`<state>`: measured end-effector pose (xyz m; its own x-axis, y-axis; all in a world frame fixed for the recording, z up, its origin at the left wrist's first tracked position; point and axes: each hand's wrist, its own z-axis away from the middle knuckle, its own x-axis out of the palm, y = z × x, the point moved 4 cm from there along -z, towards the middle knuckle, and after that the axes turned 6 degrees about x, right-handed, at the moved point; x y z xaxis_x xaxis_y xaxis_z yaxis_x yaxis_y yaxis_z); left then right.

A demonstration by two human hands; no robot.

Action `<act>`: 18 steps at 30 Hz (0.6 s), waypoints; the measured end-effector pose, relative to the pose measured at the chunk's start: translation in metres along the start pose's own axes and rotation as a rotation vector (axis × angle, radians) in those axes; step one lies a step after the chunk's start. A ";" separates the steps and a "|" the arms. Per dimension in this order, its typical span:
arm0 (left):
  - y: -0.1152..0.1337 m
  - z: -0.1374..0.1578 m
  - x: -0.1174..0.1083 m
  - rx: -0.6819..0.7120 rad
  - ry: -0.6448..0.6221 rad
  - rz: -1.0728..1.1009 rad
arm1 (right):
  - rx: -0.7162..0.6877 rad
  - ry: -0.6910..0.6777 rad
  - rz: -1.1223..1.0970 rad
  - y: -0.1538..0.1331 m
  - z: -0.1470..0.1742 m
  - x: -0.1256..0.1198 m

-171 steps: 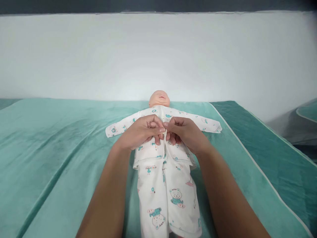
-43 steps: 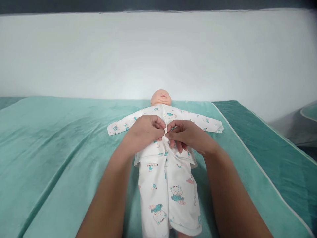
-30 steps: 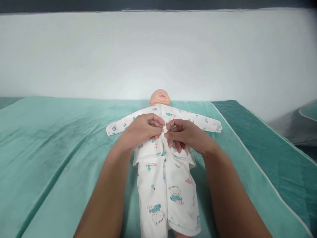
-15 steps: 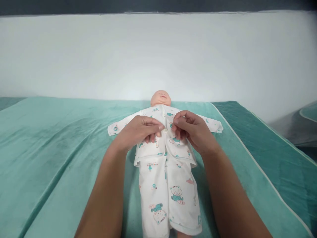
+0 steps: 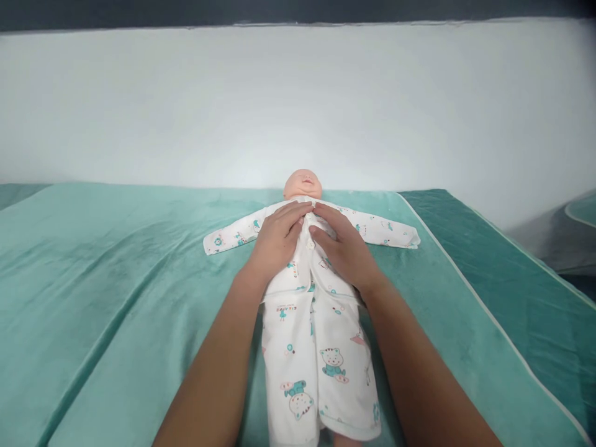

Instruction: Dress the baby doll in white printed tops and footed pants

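A baby doll (image 5: 303, 184) lies on its back, its head toward the wall and its arms spread wide. It wears a white printed shirt (image 5: 284, 282) with buttons down the front and matching white trousers (image 5: 289, 366) with bear prints. My left hand (image 5: 280, 239) rests flat on the left side of the shirt's chest, fingers stretched toward the collar. My right hand (image 5: 344, 244) lies flat on the other side, its fingertips close to the left ones near the top of the front opening. Between my hands a button (image 5: 310, 245) shows. Neither hand grips anything.
Under the doll spreads a light green sheet (image 5: 116, 279) with a long fold at the left. A darker green cover (image 5: 521, 261) lies to the right past a pale edge. Behind the bed rises a white wall (image 5: 298, 99).
Both hands have moved up the shirt toward the collar. Their bent fingers have straightened and now lie flat on the chest. The doll stays in place.
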<state>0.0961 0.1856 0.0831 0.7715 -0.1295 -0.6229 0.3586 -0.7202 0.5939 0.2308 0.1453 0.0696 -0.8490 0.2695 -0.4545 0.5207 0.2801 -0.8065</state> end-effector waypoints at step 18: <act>-0.019 -0.017 0.002 -0.093 -0.040 -0.148 | 0.002 -0.071 0.075 0.007 -0.009 0.001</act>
<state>0.0997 0.2103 0.0796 0.6860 -0.0554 -0.7255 0.5151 -0.6672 0.5380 0.2348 0.1554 0.0667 -0.8117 0.2234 -0.5396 0.5832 0.2600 -0.7696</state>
